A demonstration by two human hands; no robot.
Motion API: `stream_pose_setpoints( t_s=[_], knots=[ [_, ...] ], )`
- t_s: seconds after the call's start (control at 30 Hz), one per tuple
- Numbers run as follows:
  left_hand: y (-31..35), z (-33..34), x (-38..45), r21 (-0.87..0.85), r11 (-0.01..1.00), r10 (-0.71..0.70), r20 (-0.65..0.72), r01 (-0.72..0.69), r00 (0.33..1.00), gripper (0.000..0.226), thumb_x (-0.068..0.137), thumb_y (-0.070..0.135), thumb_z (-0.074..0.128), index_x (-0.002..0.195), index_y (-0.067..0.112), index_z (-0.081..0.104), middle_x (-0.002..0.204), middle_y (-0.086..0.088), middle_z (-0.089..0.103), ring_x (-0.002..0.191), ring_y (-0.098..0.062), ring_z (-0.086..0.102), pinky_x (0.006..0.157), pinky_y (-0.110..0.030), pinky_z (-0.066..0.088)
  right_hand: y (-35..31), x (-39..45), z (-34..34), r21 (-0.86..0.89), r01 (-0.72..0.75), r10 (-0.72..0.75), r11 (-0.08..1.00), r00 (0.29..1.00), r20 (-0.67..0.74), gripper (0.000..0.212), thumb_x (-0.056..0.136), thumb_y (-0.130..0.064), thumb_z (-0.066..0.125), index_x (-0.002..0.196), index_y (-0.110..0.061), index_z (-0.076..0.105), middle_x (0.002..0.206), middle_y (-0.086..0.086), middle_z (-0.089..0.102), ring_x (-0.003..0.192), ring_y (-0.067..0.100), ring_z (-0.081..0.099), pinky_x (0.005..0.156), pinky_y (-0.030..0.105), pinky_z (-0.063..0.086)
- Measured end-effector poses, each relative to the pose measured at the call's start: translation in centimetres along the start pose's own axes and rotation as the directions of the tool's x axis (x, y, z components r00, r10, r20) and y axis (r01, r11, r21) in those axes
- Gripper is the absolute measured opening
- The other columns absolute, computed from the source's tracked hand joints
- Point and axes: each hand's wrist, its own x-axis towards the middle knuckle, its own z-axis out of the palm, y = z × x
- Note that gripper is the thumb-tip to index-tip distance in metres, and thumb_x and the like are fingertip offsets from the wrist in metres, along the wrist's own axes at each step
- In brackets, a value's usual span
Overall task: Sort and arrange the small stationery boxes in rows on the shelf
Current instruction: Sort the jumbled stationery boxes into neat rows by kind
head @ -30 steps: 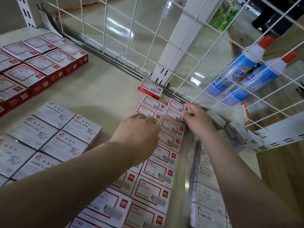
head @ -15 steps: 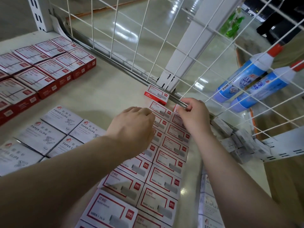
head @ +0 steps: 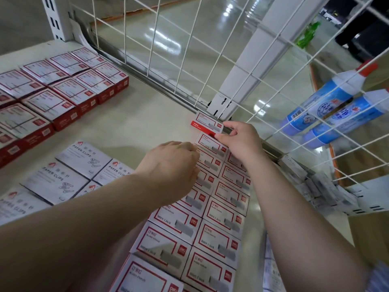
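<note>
Two rows of small red-and-white staple boxes run from the near edge of the shelf toward the wire back. One loose staple box lies apart at the far end, close to the wire grid. My right hand pinches that box's right end between thumb and fingers. My left hand rests, fingers curled, on the far boxes of the left row and hides some of them.
Grey paper clip boxes lie left of the rows, larger red boxes at the far left. Grey staples boxes pile up at the right edge. A white wire grid backs the cream shelf; two blue glue bottles lie behind it.
My right hand has moved from the far end of the right row up to the loose box and taken hold of it. My left hand has stayed on the left row.
</note>
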Motion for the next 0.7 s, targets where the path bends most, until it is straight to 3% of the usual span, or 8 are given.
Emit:
stream_pose_setpoints(
  t_s=[0.07,0.17,0.3,0.4,0.5,0.57,0.63,0.7],
  knots=[
    [0.0,0.0,-0.1,0.002,1.000,-0.006,0.004,0.006,1.000,0.041,0.097,0.032,0.039,0.137,0.025,0.043,0.140,0.010,0.043,0.129,-0.013,0.039,0.107,-0.027,0.031,0.1,0.1,0.1,-0.008,0.006,-0.006,1.000,1.000,-0.001,0.036,0.089,-0.025,0.061,0.124,-0.020,0.056,0.081,-0.011,0.053,0.065,-0.004,0.046,0.050,0.013,0.034],
    [0.3,-0.1,-0.1,-0.004,1.000,-0.023,0.026,0.023,0.999,0.042,0.097,0.033,0.039,0.138,0.025,0.042,0.140,0.010,0.043,0.129,-0.014,0.040,0.107,-0.028,0.033,0.2,0.1,0.4,0.000,0.020,-0.020,1.000,0.999,-0.032,0.036,0.088,-0.025,0.061,0.124,-0.021,0.057,0.097,-0.003,0.063,0.069,-0.003,0.052,0.050,0.012,0.035],
    [0.9,-0.2,-0.3,-0.111,0.990,-0.078,0.072,0.086,0.994,0.045,0.097,0.027,0.042,0.142,0.024,0.036,0.149,0.011,0.030,0.133,-0.015,0.036,0.102,-0.028,0.040,0.2,-0.9,0.2,0.046,0.046,-0.041,0.998,0.993,-0.112,0.039,0.089,-0.019,0.061,0.127,-0.019,0.053,0.107,-0.004,0.062,0.074,0.000,0.053,0.045,0.006,0.036],
    [1.6,-0.3,-0.7,-0.225,0.966,-0.118,0.052,0.127,0.992,0.043,0.096,0.023,0.043,0.139,0.024,0.040,0.144,0.011,0.037,0.124,-0.014,0.045,0.084,-0.019,0.046,0.3,-2.0,-0.6,0.063,0.060,-0.049,0.996,0.985,-0.167,0.036,0.089,-0.017,0.061,0.125,-0.017,0.055,0.106,-0.005,0.062,0.078,0.001,0.053,0.047,0.006,0.036],
    [2.3,-0.7,-1.3,-0.256,0.957,-0.145,-0.011,0.137,0.989,0.036,0.094,0.023,0.046,0.130,0.025,0.051,0.132,0.008,0.049,0.115,-0.015,0.049,0.085,-0.023,0.048,0.5,-3.5,-1.8,0.091,0.062,-0.043,0.994,0.979,-0.199,0.032,0.088,-0.015,0.062,0.120,-0.017,0.056,0.104,-0.007,0.062,0.082,0.002,0.056,0.052,0.003,0.041],
    [2.7,-0.9,-1.7,-0.274,0.949,-0.167,-0.023,0.154,0.986,0.031,0.094,0.022,0.046,0.124,0.025,0.056,0.127,0.006,0.053,0.110,-0.013,0.051,0.086,-0.023,0.047,0.7,-4.6,-2.5,0.137,0.054,-0.024,0.989,0.977,-0.212,0.032,0.087,-0.012,0.062,0.118,-0.018,0.057,0.100,-0.008,0.063,0.083,0.004,0.058,0.064,0.011,0.048],
    [3.0,-1.0,-2.2,-0.310,0.935,-0.182,-0.009,0.171,0.983,0.027,0.095,0.021,0.046,0.118,0.024,0.059,0.122,0.006,0.056,0.102,-0.011,0.053,0.078,-0.019,0.044,1.0,-5.6,-3.0,0.150,0.037,-0.005,0.988,0.977,-0.212,0.033,0.086,-0.011,0.063,0.118,-0.018,0.058,0.090,-0.012,0.060,0.080,0.003,0.058,0.070,0.017,0.051],
    [3.4,-1.2,-2.8,-0.351,0.917,-0.200,0.006,0.190,0.980,0.023,0.095,0.022,0.044,0.111,0.023,0.060,0.111,0.004,0.060,0.088,-0.009,0.055,0.069,-0.016,0.045,1.5,-7.0,-3.5,0.134,0.025,0.003,0.991,0.978,-0.207,0.035,0.086,-0.013,0.064,0.119,-0.019,0.057,0.095,-0.009,0.063,0.082,0.004,0.059,0.065,0.011,0.047]
  ],
)
